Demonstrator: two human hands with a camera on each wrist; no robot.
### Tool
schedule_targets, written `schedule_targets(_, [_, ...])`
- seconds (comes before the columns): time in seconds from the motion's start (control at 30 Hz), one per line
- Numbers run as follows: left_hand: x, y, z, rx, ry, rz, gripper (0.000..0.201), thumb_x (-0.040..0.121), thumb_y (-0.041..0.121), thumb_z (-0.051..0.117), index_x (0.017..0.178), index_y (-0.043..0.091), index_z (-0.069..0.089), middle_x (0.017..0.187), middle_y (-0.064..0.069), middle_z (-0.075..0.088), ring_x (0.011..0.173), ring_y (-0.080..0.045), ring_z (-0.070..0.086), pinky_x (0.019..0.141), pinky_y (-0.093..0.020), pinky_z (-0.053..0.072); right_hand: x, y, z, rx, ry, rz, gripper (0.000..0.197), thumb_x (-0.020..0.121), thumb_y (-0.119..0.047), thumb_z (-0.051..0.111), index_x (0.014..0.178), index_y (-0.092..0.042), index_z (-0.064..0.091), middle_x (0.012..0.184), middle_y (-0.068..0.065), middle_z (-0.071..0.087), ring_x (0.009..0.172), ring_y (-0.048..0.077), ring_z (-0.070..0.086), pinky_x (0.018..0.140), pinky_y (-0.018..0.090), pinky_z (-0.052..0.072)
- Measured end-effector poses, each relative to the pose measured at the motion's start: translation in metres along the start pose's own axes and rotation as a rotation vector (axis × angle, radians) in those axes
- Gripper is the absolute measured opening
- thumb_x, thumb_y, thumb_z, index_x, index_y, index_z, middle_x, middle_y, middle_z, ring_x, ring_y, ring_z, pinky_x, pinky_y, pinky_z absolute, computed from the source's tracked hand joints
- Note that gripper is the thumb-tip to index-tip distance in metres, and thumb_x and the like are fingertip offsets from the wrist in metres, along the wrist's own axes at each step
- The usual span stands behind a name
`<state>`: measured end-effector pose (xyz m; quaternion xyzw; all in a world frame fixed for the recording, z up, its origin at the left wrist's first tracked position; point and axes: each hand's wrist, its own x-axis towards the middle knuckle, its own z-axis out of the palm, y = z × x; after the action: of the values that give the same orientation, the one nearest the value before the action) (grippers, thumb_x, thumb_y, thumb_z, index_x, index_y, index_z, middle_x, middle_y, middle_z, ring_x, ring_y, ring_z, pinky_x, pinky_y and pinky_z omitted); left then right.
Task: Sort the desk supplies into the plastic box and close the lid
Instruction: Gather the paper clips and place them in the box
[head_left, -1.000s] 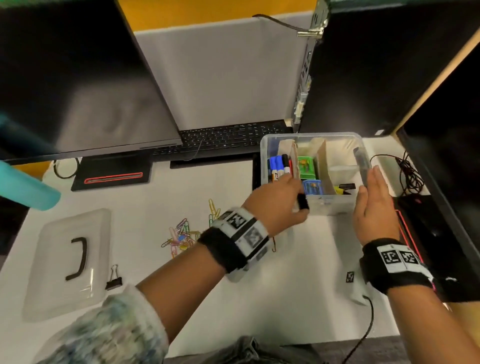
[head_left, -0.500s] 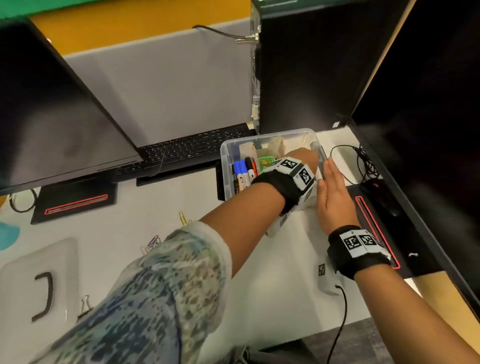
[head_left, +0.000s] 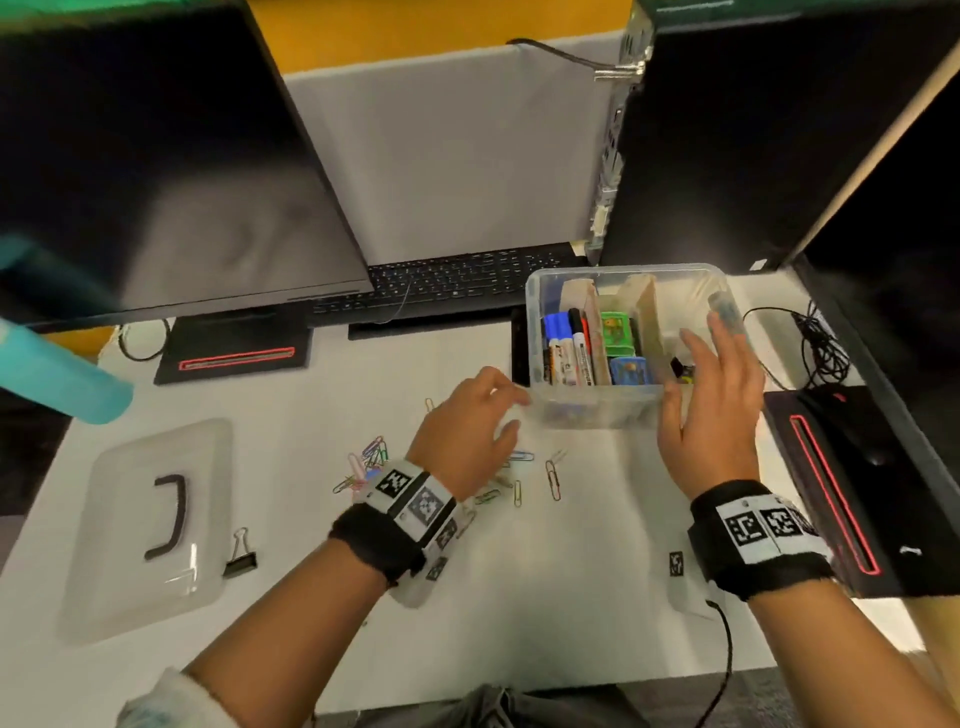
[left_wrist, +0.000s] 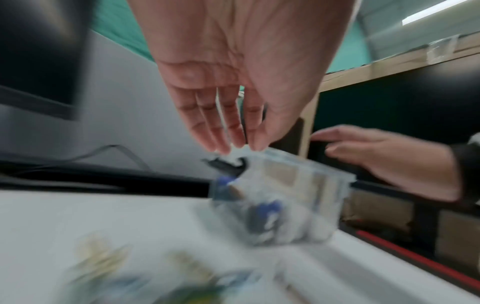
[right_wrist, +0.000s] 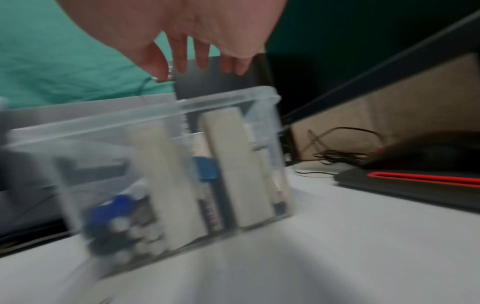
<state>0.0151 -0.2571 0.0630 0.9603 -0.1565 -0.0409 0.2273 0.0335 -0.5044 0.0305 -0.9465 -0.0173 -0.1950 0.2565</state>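
The clear plastic box (head_left: 623, 405) stands open on the white desk and holds markers (head_left: 569, 348), small green and blue boxes and card dividers. My left hand (head_left: 506, 410) hovers empty, fingers relaxed, just left of the box's front corner; in the blurred left wrist view its straight fingers (left_wrist: 223, 131) point at the box (left_wrist: 280, 197). My right hand (head_left: 711, 374) lies flat against the box's right side with fingers straight (right_wrist: 202, 59), above the box (right_wrist: 155, 164). Coloured paper clips (head_left: 371, 457) are strewn under and beside my left wrist. A black binder clip (head_left: 240, 556) lies next to the lid (head_left: 119, 571).
The clear lid with its black handle lies at the desk's left. A keyboard (head_left: 447, 280) and monitor (head_left: 156, 171) stand behind, and a computer tower (head_left: 727, 145) right behind the box. A black mat with a red line (head_left: 841, 478) and cables (head_left: 815, 343) are at the right. A teal bottle (head_left: 57, 379) juts in at the left.
My left hand held a small black item, reached into the box's right compartment, and has now drawn back left and empty. My right hand stayed at the box's right side.
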Motion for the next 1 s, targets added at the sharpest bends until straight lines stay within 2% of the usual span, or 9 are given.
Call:
schedule_targets(0.13, [-0.073,-0.095,-0.011,-0.009,0.104,-0.218,0.024,0.092,0.02,0.054,0.114,0.022,0.061,0.116,0.004,0.051,0.106,-0.016,0.052,0.084,-0.038,0.052,-0.03,-0.071,0.028,0.106,-0.134,-0.309,0.043,0.086,-0.019,0.044,0.129,-0.013,0.049,0.146,0.008,0.039,0.137,0.032,0.028,0.114,0.046,0.024])
schedule_targets(0.27, [-0.134,-0.171,-0.02,0.035,0.063,-0.444,0.023,0.092,0.019,0.054,0.114,0.02,0.062,0.116,0.0,0.053,0.108,-0.021,0.053,0.087,-0.039,0.051,-0.069,-0.125,0.075,0.146,-0.321,-0.528,0.034,0.087,-0.016,0.047,0.119,-0.011,0.058,0.135,0.007,0.051,0.131,0.03,0.038,0.111,0.04,0.031])
schedule_targets(0.33, [-0.16,-0.197,-0.023,0.031,0.002,-0.528,0.025,0.093,0.02,0.053,0.116,0.019,0.06,0.118,0.0,0.052,0.11,-0.02,0.051,0.087,-0.036,0.05,-0.088,-0.145,0.099,0.155,-0.427,-0.567,0.03,0.087,-0.017,0.046,0.113,-0.012,0.06,0.123,0.004,0.058,0.122,0.025,0.045,0.103,0.037,0.039])
schedule_targets(0.43, [-0.186,-0.216,-0.024,0.019,-0.069,-0.577,0.027,0.093,0.023,0.052,0.119,0.02,0.059,0.12,0.001,0.051,0.111,-0.02,0.051,0.091,-0.031,0.047,-0.11,-0.166,0.124,0.141,-0.587,-0.573,0.025,0.086,-0.02,0.042,0.101,-0.014,0.062,0.104,0.001,0.061,0.099,0.018,0.05,0.082,0.035,0.051])
schedule_targets(0.57, [-0.206,-0.233,-0.026,-0.045,-0.139,-0.536,0.034,0.089,0.03,0.061,0.121,0.021,0.057,0.117,0.002,0.051,0.106,-0.018,0.053,0.097,-0.033,0.045,-0.13,-0.191,0.142,0.089,-0.75,-0.715,0.025,0.085,-0.034,0.048,0.098,-0.017,0.06,0.097,0.0,0.061,0.087,0.017,0.052,0.062,0.032,0.054])
schedule_targets(0.7, [-0.211,-0.242,-0.029,-0.09,-0.254,-0.42,0.057,0.077,0.041,0.073,0.127,0.025,0.052,0.12,0.008,0.046,0.109,-0.012,0.045,0.095,-0.024,0.04,-0.151,-0.209,0.15,0.064,-1.078,-0.759,0.054,0.081,-0.054,0.056,0.121,-0.017,0.052,0.117,0.004,0.052,0.102,0.021,0.051,0.069,0.038,0.053])
schedule_targets(0.83, [-0.21,-0.252,-0.027,-0.004,-0.27,-0.319,0.05,0.082,0.031,0.069,0.128,0.023,0.051,0.121,0.006,0.046,0.108,-0.01,0.044,0.093,-0.02,0.039,-0.162,-0.216,0.158,0.064,-0.966,-0.799,0.036,0.078,-0.035,0.07,0.106,-0.017,0.058,0.101,0.004,0.055,0.084,0.023,0.059,0.052,0.032,0.052])
schedule_targets(0.9, [-0.209,-0.255,-0.025,0.018,-0.237,-0.279,0.038,0.086,0.026,0.064,0.122,0.018,0.056,0.118,0.002,0.051,0.106,-0.013,0.047,0.093,-0.025,0.043,-0.162,-0.217,0.16,0.097,-0.917,-0.741,0.032,0.076,-0.03,0.069,0.103,-0.015,0.059,0.099,0.004,0.055,0.084,0.022,0.058,0.055,0.032,0.053])
schedule_targets(1.0, [-0.204,-0.255,-0.023,0.078,-0.194,-0.192,0.028,0.087,0.022,0.063,0.113,0.014,0.062,0.11,-0.003,0.059,0.103,-0.021,0.052,0.089,-0.032,0.045,-0.156,-0.213,0.155,0.265,-0.918,-0.436,0.028,0.077,-0.026,0.064,0.103,-0.015,0.058,0.102,0.001,0.048,0.088,0.016,0.054,0.071,0.03,0.053])
